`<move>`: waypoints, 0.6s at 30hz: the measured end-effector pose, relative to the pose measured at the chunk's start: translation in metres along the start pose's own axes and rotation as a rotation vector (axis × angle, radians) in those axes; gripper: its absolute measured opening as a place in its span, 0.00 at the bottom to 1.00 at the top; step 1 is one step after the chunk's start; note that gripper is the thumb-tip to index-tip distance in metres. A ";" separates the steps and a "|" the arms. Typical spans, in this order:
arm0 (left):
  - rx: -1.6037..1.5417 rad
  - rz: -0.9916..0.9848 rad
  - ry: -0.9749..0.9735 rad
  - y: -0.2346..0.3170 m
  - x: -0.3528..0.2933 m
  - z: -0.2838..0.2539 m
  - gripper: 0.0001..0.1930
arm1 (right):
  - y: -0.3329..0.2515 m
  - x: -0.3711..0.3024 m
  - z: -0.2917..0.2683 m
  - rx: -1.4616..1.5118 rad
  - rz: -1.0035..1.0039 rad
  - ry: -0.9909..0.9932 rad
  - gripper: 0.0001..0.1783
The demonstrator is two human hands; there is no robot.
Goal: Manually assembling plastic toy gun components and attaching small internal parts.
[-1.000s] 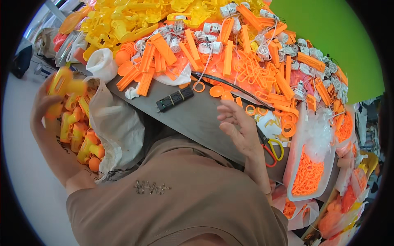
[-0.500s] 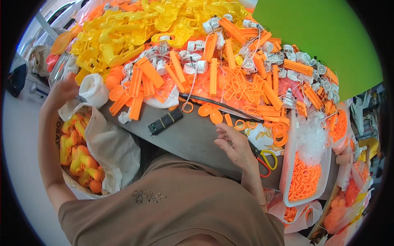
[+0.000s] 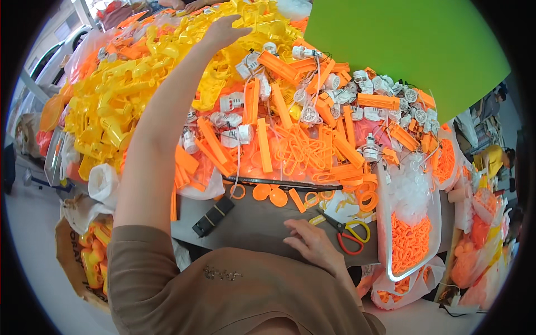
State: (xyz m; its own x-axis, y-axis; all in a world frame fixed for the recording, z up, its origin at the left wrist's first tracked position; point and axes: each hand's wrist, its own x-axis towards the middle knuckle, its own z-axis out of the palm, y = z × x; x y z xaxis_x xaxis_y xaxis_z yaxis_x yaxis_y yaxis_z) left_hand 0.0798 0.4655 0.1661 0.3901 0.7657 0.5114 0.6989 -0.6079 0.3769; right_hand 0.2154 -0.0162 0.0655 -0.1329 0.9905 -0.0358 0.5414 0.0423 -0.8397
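My left arm stretches far forward, and my left hand [image 3: 224, 32] is over the far part of the heap of yellow plastic shells [image 3: 114, 95]. Its fingers look apart, and I see nothing held in them. My right hand [image 3: 314, 243] rests low over the grey table edge, open, fingers loosely extended. Scissors [image 3: 347, 237] with one red and one yellow handle loop lie just right of it. A black rectangular case [image 3: 213, 216] with a band lies to its left. Orange discs [image 3: 278, 197] and an orange ring [image 3: 238, 192] sit beyond it.
Orange strips [image 3: 264, 146] and white wired motor-like units [image 3: 231, 101] cover the middle. A clear bin [image 3: 382, 245] of small orange parts stands right. A green panel [image 3: 407, 50] rises at the back right. A sack of yellow-orange pieces [image 3: 92, 257] stands lower left.
My left hand has swung from beside the white bag at the left to the far yellow heap. My right hand has dropped slightly nearer me. The whole view has shifted.
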 end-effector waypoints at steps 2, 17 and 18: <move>-0.064 -0.140 -0.149 0.010 0.010 0.010 0.42 | 0.002 0.001 0.003 -0.008 -0.021 -0.002 0.22; -0.416 -0.190 -0.229 -0.074 -0.049 -0.039 0.18 | 0.014 0.008 0.002 -0.017 0.001 -0.037 0.21; -0.492 -0.287 -0.203 -0.080 -0.058 -0.047 0.17 | 0.016 0.010 0.002 -0.015 -0.002 -0.042 0.21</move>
State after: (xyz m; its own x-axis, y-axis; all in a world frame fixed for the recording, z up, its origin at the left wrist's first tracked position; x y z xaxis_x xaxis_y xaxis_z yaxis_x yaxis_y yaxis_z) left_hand -0.0269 0.4599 0.1421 0.3676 0.9090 0.1967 0.4524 -0.3596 0.8161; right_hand 0.2208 -0.0064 0.0508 -0.1684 0.9841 -0.0567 0.5534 0.0468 -0.8316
